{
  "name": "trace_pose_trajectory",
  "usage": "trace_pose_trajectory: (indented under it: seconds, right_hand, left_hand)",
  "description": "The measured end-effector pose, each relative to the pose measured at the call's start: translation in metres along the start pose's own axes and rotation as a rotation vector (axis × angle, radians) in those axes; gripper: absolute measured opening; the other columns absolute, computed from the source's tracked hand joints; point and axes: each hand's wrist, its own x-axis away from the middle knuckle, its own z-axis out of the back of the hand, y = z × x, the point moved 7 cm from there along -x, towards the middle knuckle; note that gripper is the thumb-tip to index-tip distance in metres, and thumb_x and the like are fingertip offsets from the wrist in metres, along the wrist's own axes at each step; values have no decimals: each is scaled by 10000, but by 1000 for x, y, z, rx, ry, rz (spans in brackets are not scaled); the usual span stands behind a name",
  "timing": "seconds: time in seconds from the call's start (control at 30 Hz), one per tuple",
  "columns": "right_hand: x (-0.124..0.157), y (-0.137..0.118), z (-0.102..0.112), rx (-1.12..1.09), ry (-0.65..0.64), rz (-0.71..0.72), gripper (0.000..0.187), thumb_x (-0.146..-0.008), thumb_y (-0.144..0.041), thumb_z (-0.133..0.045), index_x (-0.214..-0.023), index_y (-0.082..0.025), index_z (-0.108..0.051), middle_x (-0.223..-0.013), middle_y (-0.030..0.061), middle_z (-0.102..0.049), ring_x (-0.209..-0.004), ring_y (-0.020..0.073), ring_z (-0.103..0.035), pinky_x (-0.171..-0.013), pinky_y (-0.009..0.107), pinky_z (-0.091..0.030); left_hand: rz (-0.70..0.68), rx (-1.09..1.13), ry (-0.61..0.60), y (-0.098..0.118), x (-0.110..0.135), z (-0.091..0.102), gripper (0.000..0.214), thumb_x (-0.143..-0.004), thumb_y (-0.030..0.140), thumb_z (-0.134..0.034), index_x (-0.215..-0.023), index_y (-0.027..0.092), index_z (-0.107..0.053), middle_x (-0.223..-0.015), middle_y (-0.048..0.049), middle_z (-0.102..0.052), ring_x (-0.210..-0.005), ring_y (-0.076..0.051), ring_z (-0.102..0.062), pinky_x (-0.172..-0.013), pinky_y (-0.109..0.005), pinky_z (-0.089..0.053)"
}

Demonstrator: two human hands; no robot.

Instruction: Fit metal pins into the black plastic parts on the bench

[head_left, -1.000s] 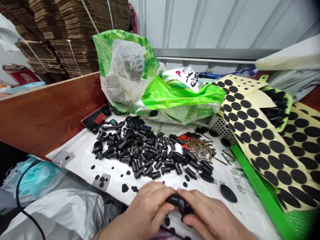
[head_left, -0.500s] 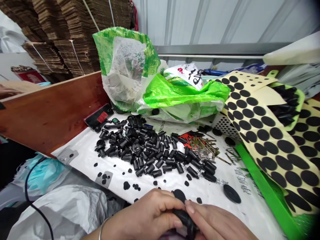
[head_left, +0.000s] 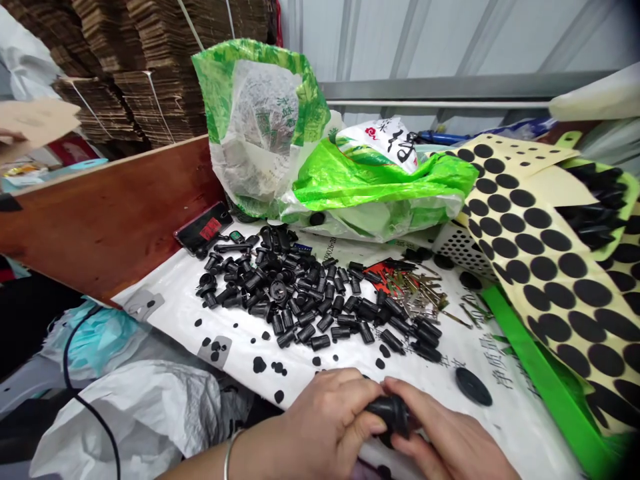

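Note:
At the near edge of the table my left hand (head_left: 325,427) and my right hand (head_left: 445,440) meet, both pinched around one small black plastic part (head_left: 390,412). A wide pile of black plastic sleeves (head_left: 300,300) lies on the white sheet (head_left: 240,333) just beyond my hands. Next to that pile on the right is a heap of small metal pins (head_left: 420,297). A black round disc (head_left: 473,387) rests on the sheet to the right of my hands. A thin bracelet circles my left wrist.
Yellow backing sheets of black round stickers (head_left: 540,267) drape over a green tray (head_left: 530,360) on the right. Green and white plastic bags (head_left: 350,187) stand at the back, a phone (head_left: 204,228) beside them. A wooden board (head_left: 100,213) borders the left; plastic bags (head_left: 130,413) lie below it.
Both hands stay together on the black part and turn it; its round end now faces up between the fingers. The view shifted slightly, and a cardboard piece appeared at far left.

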Motion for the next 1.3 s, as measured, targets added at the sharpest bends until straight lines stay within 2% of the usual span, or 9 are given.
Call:
trace_pose_trajectory:
  seconds: [0.17, 0.27, 0.43, 0.53, 0.67, 0.77, 0.93, 1.17, 1.3]
  right_hand:
    - [-18, -3, -1, -184, -112, -20, 315, -935, -183, -397, -1218, -82, -492, -1104, 136, -667, -1005, 156, -650, -872, 213, -530]
    - [-23, 2, -3, -312, -151, -29, 433, -910, -312, -505, -1239, -33, -471, -1184, 180, -613, -1137, 191, -570, -977, 279, -474]
    - [-16, 14, -4, -394, -135, -177, 456, -912, -309, -506, -1279, -47, -441, -1118, 161, -627, -993, 165, -621, -875, 269, -530]
    - [-9, 11, -4, -310, -152, -84, 467, -929, -334, -464, -1305, -63, -406, -1105, 165, -619, -999, 184, -608, -867, 304, -534]
    - [-2, 4, -7, -146, -191, 110, 439, -965, -316, -364, -1319, -57, -362, -1153, 191, -583, -1081, 211, -577, -893, 320, -519]
    - [0, 7, -9, -105, -166, 117, 442, -969, -357, -341, -1294, -59, -368, -1105, 179, -605, -1005, 207, -612, -841, 301, -536]
    - [-3, 17, -10, -207, -146, -84, 444, -943, -437, -382, -1170, -66, -467, -897, 136, -647, -789, 189, -631, -704, 287, -541]
    - [7, 30, -26, -680, -270, -579, 266, -921, -346, -461, -1076, -142, -533, -751, 11, -603, -609, 98, -582, -576, 199, -492]
    - [3, 32, -27, -757, -279, -596, 397, -897, -416, -500, -1179, -136, -504, -708, -9, -601, -578, 93, -580, -556, 201, -488]
  left_hand:
    - [20, 25, 37, -8, 3, 9, 184, -915, 215, -424, -988, 182, -590, -877, -54, -648, -802, -149, -596, -717, -229, -466]
    - [-5, -80, 114, -10, 2, 16, 219, -900, 189, -468, -1101, 214, -551, -963, -38, -651, -873, -145, -605, -764, -224, -469]
    - [-80, -221, 130, -2, -2, 15, 223, -894, 199, -481, -1108, 193, -544, -907, -34, -644, -791, -141, -605, -717, -227, -485]
    - [-118, -225, 95, 2, -3, 11, 225, -898, 195, -467, -1107, 180, -548, -883, -40, -645, -776, -144, -602, -708, -232, -487]
    - [-133, -106, -50, 1, -4, 1, 143, -904, 204, -459, -987, 208, -575, -785, -9, -616, -713, -131, -587, -653, -215, -473]
    - [-126, -75, -69, 0, -7, -3, 124, -902, 179, -456, -938, 205, -571, -738, 5, -585, -678, -119, -565, -619, -206, -455]
    - [-213, -288, 91, 3, -9, -4, 214, -895, 144, -440, -1095, 137, -517, -869, -60, -618, -771, -158, -574, -692, -257, -475]
    - [-213, -319, 102, -6, -7, -10, 205, -901, 157, -421, -1083, 134, -513, -844, -68, -613, -738, -163, -570, -681, -277, -492]
    - [-171, -221, 102, -6, -9, -2, 230, -907, 182, -441, -1124, 167, -514, -879, -42, -635, -772, -138, -596, -691, -221, -489]
